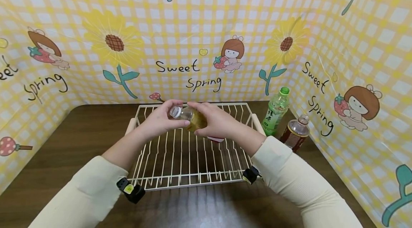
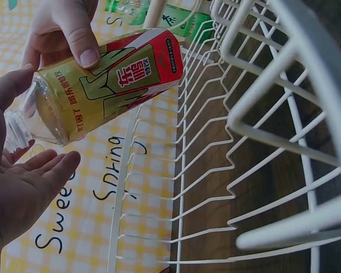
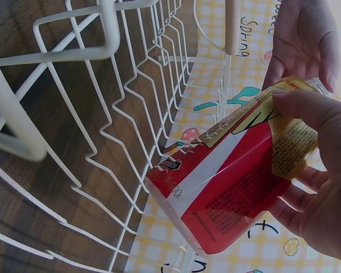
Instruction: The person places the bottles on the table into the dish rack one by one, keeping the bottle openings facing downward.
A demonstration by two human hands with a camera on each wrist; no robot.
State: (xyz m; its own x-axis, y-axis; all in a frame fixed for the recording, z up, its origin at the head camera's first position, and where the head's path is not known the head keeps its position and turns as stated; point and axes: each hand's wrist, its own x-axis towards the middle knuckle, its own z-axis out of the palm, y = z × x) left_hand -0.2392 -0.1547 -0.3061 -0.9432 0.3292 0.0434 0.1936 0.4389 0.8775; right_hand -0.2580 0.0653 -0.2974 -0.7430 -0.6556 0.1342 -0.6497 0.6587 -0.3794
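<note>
A clear plastic bottle with a gold and red label is held tilted above the white wire rack, its neck toward the left. My right hand grips its body, thumb on one side and fingers round the other, as the right wrist view also shows. Around the bottle's neck and shoulder, my left hand spreads its thumb and fingers. In the left wrist view the left fingers extend below the neck, apart from it. The red base of the bottle points down toward the rack.
Right of the rack stand a green-labelled bottle and a dark-red-labelled bottle. The rack has pale side handles and rests on a dark wooden table. Yellow checked cloth hangs behind and at both sides.
</note>
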